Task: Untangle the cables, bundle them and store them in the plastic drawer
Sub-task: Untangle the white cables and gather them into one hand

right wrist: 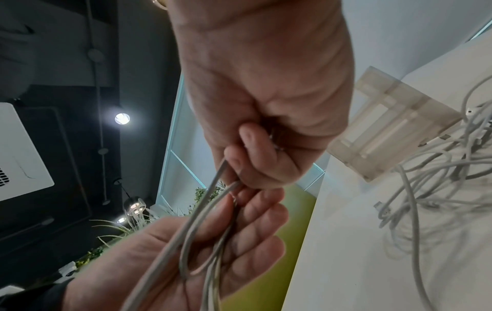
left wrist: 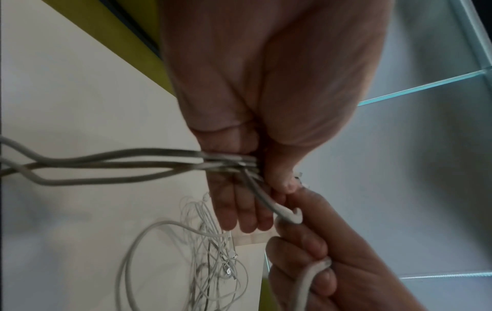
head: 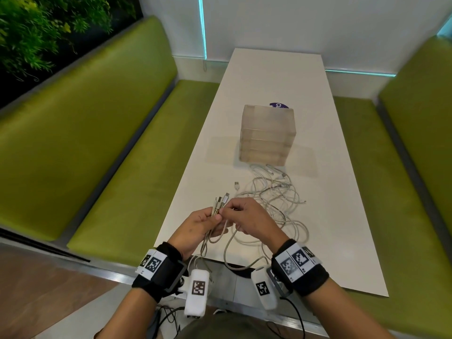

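Observation:
Over the near left edge of the white table (head: 318, 216), my left hand (head: 208, 222) holds a bunch of white cable ends (head: 220, 203) with the plugs pointing up. Its thumb pins the cable ends (left wrist: 229, 162) against the fingers. My right hand (head: 228, 211) meets it from the right and pinches one cable (left wrist: 282, 212) of the bunch; its curled fingers also grip a cable (right wrist: 213, 189). The loose tangle of cables (head: 276, 199) lies on the table behind the hands. The translucent plastic drawer unit (head: 266, 135) stands further back with its drawers closed.
Green benches (head: 110, 167) run along both sides of the table. A purple round sticker (head: 278, 105) shows behind the drawer unit. Several cable loops (head: 234, 263) hang over the table's near edge. A white wall closes the far end.

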`<state>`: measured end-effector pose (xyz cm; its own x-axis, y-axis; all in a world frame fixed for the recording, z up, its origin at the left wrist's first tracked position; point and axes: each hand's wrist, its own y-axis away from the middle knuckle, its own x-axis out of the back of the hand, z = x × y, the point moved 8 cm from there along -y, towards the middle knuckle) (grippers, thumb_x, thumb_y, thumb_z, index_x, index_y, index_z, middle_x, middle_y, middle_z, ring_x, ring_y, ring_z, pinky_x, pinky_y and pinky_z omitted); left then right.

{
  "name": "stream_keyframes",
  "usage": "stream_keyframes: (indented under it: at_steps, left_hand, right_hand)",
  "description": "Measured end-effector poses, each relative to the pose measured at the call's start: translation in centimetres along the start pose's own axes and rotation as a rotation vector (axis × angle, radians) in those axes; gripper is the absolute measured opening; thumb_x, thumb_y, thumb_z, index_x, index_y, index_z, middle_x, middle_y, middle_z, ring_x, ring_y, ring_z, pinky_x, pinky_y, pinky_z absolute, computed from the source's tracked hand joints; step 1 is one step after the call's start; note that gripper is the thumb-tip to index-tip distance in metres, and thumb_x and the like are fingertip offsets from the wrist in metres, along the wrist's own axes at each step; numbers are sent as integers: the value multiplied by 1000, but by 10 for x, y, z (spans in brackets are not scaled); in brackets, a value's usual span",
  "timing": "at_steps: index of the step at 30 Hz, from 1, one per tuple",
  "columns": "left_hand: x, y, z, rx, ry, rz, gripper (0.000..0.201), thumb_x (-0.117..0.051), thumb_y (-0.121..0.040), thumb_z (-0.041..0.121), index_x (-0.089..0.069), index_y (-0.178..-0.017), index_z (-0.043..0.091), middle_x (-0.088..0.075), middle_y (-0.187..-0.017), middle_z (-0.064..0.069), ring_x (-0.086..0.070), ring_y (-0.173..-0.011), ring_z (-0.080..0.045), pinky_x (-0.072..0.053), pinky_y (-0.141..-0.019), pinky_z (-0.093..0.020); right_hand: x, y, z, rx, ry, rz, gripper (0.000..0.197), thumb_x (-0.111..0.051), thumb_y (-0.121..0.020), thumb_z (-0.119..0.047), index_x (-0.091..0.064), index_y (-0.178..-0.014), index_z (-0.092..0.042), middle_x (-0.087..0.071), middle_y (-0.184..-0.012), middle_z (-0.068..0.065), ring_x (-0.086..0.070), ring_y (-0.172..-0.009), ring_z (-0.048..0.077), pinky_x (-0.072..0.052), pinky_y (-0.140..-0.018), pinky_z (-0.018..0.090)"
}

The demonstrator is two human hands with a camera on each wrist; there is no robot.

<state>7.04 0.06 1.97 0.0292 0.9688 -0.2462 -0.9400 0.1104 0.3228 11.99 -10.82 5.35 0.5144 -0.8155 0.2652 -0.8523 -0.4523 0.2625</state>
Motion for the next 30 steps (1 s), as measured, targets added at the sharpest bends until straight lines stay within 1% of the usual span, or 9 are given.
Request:
stream_keyframes:
  at_steps: [4,10,13,15,18,22,26,28,30]
  left_hand:
    - [2,-1,-1,10,-36,-1,25,-45,-97,5,-60,-117,-1,-68,-110,-23,-67,-104,-28,-53,-93,-37]
    - [0,-1,-3,0,-30,-22,26,-50,-95,9,-60,-117,1,-68,-114,-16,-66,-107,-24,-53,-90,-32]
    - [0,0,1,-22,-48,-31,24,-50,-95,4,-60,-116,1,-70,-108,-17,-68,-102,-26,-54,-88,-33]
    - [7,-1,6,-43,-51,54,20,-46,-96,2,-60,-111,-2,-71,-98,-19,-70,-90,-29,-57,-78,-32]
    - [27,-2,16,-101,137,241,12,-43,-97,5,-55,-96,0,-67,-80,-17,-71,-75,-32,-60,-69,-37]
    - [52,-1,28,-190,459,363,19,-36,-100,7,-52,-90,4,-62,-62,-4,-67,-61,-20,-60,-65,-33]
    - [59,-4,30,-222,708,384,22,-32,-99,3,-50,-88,10,-48,-56,5,-40,-42,-5,-39,-42,-18]
    - [66,-5,34,-250,773,402,18,-37,-91,0,-50,-87,12,-44,-54,8,-32,-39,-3,-30,-39,-15]
    - [81,-2,42,-288,822,434,13,-45,-81,3,-50,-85,14,-42,-53,9,-29,-38,-3,-26,-38,-14]
  right_hand:
    - [6,-3,6,-8,-64,99,18,-70,-82,-23,-57,-89,-12,-56,-59,-2,-43,-35,0,-32,-39,15]
    - [1,-6,7,41,45,15,7,-69,-80,-20,-64,-76,-17,-66,-71,17,-55,-56,15,-42,-50,26]
    - [-1,-7,8,60,5,-31,7,-68,-84,-21,-70,-80,-15,-63,-64,8,-53,-55,12,-42,-51,24]
    - [1,-4,7,76,-42,-52,12,-63,-89,-20,-71,-91,-12,-59,-59,-2,-52,-52,9,-40,-49,17]
    - [7,0,16,71,-48,-87,15,-55,-94,-20,-66,-105,-19,-64,-65,-3,-57,-58,10,-42,-53,17]
    - [15,11,29,24,50,-282,17,-54,-95,-18,-70,-93,-14,-64,-64,-4,-62,-66,10,-47,-65,22]
    - [7,34,28,-28,-98,-540,17,-50,-98,-19,-65,-90,-14,-54,-76,15,-67,-82,15,-49,-81,19]
    - [2,40,30,-60,-172,-626,17,-50,-98,-20,-62,-87,-15,-52,-76,15,-67,-90,26,-50,-94,32]
    - [7,43,37,-99,-226,-657,17,-49,-97,-16,-60,-84,-13,-60,-76,7,-65,-97,32,-48,-97,34]
